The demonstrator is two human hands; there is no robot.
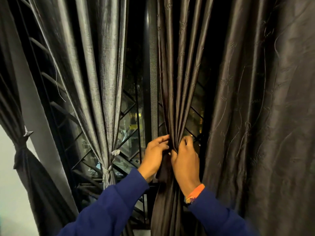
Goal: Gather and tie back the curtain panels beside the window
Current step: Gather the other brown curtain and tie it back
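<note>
Head view: brown curtain panel (177, 99) bunched between left hand (156, 155) and right hand (185, 159).

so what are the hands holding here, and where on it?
Both the left hand and right hand grip the dark brown curtain panel at its gathered waist, folds bunched between them. Whether a tie band is in the grip cannot be told.

A dark brown satin curtain panel (177, 82) hangs gathered into tight pleats at its waist before the window, untied. Left of it, a grey textured panel (102, 74) hangs cinched by a knotted grey tie (107, 172); a black panel (25, 167) at far left is bound likewise.
</note>
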